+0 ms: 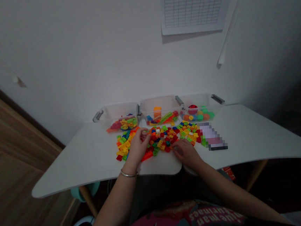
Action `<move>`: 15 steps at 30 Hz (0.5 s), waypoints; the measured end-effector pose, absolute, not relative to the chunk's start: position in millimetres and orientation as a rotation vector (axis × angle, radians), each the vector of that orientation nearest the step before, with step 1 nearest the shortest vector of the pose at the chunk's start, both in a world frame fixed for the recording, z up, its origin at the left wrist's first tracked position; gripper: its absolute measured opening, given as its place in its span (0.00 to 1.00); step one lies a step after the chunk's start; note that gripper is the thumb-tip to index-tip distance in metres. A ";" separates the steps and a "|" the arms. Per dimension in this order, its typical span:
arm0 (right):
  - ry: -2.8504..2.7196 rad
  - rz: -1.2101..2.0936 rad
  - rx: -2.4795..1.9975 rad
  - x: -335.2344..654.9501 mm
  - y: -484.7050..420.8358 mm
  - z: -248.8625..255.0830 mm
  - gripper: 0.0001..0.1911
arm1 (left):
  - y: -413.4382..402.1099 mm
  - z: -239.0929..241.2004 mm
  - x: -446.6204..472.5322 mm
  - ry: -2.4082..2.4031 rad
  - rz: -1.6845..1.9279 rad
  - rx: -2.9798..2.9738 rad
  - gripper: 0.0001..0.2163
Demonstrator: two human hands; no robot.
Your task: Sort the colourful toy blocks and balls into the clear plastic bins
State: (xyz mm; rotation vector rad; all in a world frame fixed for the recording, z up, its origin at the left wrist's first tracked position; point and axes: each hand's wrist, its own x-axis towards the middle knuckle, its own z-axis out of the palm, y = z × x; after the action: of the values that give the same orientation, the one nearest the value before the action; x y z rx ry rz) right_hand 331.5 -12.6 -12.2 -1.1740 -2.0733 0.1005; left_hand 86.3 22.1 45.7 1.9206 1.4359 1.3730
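Observation:
A wide pile of colourful plastic toy building bricks [185, 131] lies across the middle of the white table. My left hand [139, 144], with a bangle on its wrist, is over the left part of the pile with its fingers curled in toward the thumb. What they pinch, if anything, is too small to name. At the pile's front edge my right hand [187, 152] bends its fingers and thumb together, low against the bricks. Its fingertips touch the pile, and what lies between them cannot be made out.
Behind the pile stand a left clear bin [120, 110] with small coloured pieces, a middle clear bin [149, 104] with bricks and strips, and a right clear bin [199, 100] with balls. A blurred-out flat phone-like object [213, 137] lies right of the pile. The wall rises behind.

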 end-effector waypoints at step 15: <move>-2.096 -0.004 -1.097 330.5 -12.2 -12.7 0.08 | 127.4 103.6 20.4 1.799 1.472 2.064 0.13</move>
State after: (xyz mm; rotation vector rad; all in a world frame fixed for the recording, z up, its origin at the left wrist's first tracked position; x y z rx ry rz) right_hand 330.5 -12.2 -12.7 -1.0968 -2.0961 -0.0035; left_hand 20.4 127.4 103.6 2.0644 1.7987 1.4718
